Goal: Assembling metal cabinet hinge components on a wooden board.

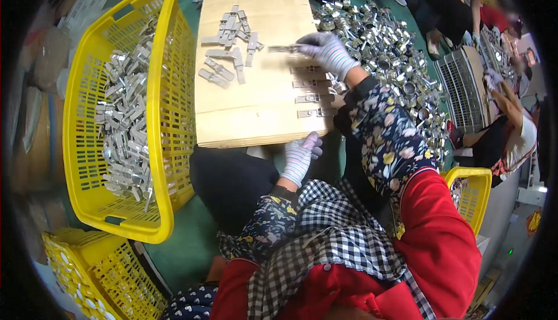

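Note:
My right hand (330, 53), in a striped knit glove, pinches a flat metal clip (283, 49) above the cardboard-coloured board (250, 114); the clip is smeared by motion. Under that hand, several similar metal pieces (308, 98) lie in a column along the board's right edge. Farther left on the board is a loose pile of flat metal clips (232, 32). Down at the board's near edge, my gloved left hand (300, 156) has its fingers curled together. Whatever it may hold there is hidden.
A big yellow basket (160, 163) full of metal pieces stands on the left. Many shiny round metal parts (378, 35) are heaped right of the board. Smaller yellow baskets (119, 273) sit low left and right. Other people work at the far right beside a grey crate (459, 82).

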A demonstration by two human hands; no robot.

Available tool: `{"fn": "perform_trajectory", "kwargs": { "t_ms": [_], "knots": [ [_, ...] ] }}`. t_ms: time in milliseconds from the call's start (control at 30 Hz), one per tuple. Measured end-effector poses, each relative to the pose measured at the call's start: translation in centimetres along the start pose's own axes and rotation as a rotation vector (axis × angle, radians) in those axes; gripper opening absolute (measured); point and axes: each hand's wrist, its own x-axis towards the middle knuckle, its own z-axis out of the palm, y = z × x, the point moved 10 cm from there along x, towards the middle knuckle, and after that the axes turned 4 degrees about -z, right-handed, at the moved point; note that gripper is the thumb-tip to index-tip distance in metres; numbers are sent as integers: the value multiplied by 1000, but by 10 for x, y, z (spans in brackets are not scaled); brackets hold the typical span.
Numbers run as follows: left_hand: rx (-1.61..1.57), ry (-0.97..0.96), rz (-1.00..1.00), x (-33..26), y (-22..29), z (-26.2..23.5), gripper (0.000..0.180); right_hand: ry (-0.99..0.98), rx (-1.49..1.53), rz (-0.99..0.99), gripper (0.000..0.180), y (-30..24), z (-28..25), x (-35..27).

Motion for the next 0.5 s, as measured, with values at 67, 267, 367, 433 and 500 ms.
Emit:
{"fn": "perform_trajectory", "kwargs": {
  "t_ms": [67, 267, 367, 433, 500],
  "knots": [
    [25, 9, 6, -1, -1, -6, 31, 42, 172, 203, 33, 46, -5, 3],
    [36, 22, -29, -9, 2, -10, 30, 93, 316, 281, 26, 82, 7, 6],
    [44, 107, -38, -18, 13, -14, 28, 71, 238, 262, 26, 80, 12, 8],
    [24, 116, -43, -16, 8, -18, 27, 50, 224, 280, 26, 81, 15, 5],
    [-2, 125, -43, -15, 6, -19, 26, 90, 132, 285, 25, 86, 11, 5]
  ]
}}
